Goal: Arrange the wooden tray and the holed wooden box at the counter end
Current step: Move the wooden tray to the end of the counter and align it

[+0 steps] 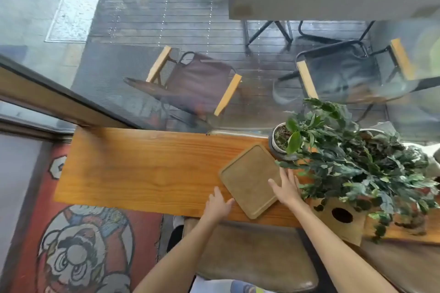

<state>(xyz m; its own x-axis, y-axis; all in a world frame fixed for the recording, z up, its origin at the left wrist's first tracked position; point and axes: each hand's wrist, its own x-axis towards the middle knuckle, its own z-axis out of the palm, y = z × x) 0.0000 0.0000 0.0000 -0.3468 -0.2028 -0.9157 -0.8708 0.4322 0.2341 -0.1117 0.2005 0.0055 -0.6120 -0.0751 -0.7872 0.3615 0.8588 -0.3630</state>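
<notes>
A flat wooden tray [248, 177] with rounded corners lies skewed on the orange wooden counter [142, 166]. My left hand [217, 204] rests on the counter at the tray's near left edge, thumb touching it, fingers spread. My right hand [287, 188] lies flat on the tray's right side with fingers apart. The holed wooden box [342, 219] stands to the right at the counter's near edge, one round hole facing me, partly hidden by trailing leaves.
A white potted plant [282, 140] stands just behind the tray, and a large leafy plant [366, 161] spreads over the counter's right part. A padded stool [257, 257] sits below me. A glass window runs along the counter's far edge.
</notes>
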